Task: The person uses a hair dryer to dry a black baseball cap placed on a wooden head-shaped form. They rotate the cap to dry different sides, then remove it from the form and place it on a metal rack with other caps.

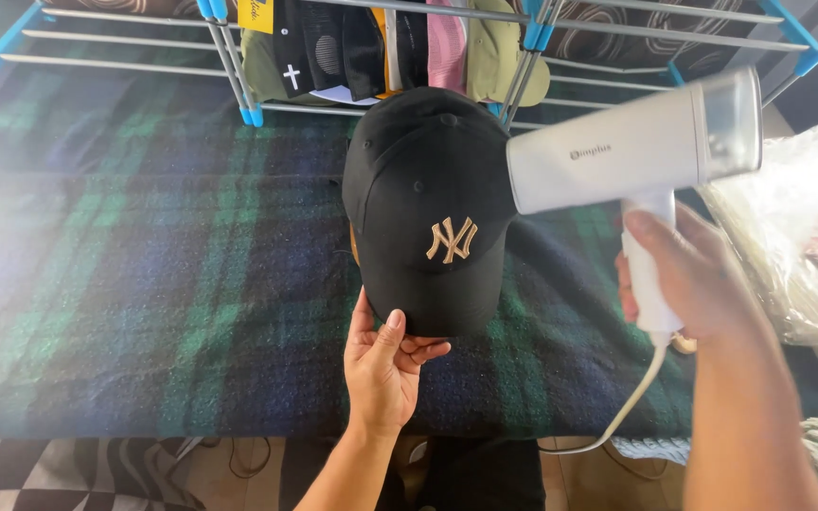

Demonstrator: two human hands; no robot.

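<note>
A black baseball cap [418,189] with a gold embroidered emblem lies on a green and blue plaid blanket [144,274], crown toward the far side. My left hand [385,364] pinches the front edge of its brim, thumb on top. My right hand [679,274] grips the handle of a white handheld garment steamer [627,151]. The steamer's head points left and sits just right of the cap's crown. A white cord [631,402] runs down from the handle.
A drying rack [239,85] with blue joints stands at the back, hung with several caps [400,47] in black, pink and olive. Clear plastic bags [797,237] pile at the right edge. Patterned floor and cables show below the blanket's near edge.
</note>
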